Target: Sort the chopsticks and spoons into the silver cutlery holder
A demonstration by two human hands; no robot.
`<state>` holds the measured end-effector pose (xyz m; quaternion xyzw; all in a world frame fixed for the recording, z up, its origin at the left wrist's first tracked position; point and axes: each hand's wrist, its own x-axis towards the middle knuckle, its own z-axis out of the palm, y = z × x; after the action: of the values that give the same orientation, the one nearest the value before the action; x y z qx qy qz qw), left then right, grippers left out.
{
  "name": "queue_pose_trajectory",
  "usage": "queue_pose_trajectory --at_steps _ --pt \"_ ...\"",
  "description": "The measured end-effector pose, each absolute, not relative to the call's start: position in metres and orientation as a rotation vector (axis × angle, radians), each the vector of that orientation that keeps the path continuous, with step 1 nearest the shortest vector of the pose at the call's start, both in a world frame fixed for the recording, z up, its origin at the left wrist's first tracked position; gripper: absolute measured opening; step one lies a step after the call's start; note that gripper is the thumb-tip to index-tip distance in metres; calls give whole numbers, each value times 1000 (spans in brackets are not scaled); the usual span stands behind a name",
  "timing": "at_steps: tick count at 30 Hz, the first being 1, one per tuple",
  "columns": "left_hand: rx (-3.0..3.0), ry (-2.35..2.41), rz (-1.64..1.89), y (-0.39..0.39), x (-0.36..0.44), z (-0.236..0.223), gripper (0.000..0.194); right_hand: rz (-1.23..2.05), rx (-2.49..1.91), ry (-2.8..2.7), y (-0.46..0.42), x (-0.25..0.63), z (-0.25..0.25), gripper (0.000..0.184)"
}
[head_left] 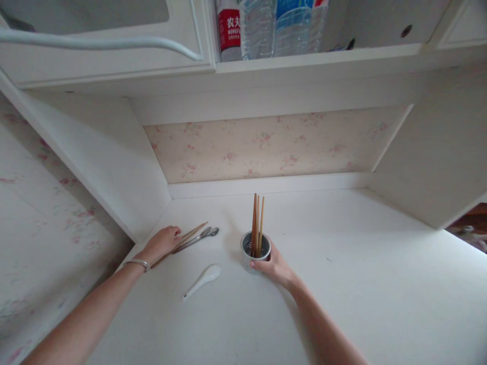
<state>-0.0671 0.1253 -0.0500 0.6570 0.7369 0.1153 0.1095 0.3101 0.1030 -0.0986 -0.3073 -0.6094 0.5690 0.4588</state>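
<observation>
On the left of the white counter my left hand (pixel 162 244), a bracelet at its wrist, is curled down over wooden chopsticks (pixel 195 230). Its fingertips are partly hidden, but they look closed on the chopsticks. Two metal spoons (pixel 200 237) lie right beside these, their handles running toward the hand. My right hand (pixel 274 264) grips a grey, round utensil holder (pixel 249 265) from its right side, the thumb across the front. Several brown chopsticks (pixel 257 223) stand upright in the holder. Between the hands a white soup spoon (pixel 205 278) rests on the counter, touched by neither.
The white counter (pixel 361 284) is bounded by side panels and a flowered back wall (pixel 262 147). Overhead, a cabinet shelf (pixel 323 60) holds plastic water bottles (pixel 258 30). A cabinet door with a long white handle (pixel 95 41) hangs at upper left.
</observation>
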Motion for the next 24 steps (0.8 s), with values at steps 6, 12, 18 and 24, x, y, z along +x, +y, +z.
queue_pose_trajectory --at_steps 6,12,18,24 --pt "1949 2232 184 122 -77 -62 12 1421 -756 -1484 104 310 -100 76" --pt "2009 2339 320 138 -69 -38 28 1432 -733 -1476 104 309 -99 77" --pt "1787 1864 1073 140 16 22 36 1430 -750 -1475 105 309 -100 76" --pt "1492 1190 1360 122 115 41 38 1411 -721 -1472 106 309 -103 75"
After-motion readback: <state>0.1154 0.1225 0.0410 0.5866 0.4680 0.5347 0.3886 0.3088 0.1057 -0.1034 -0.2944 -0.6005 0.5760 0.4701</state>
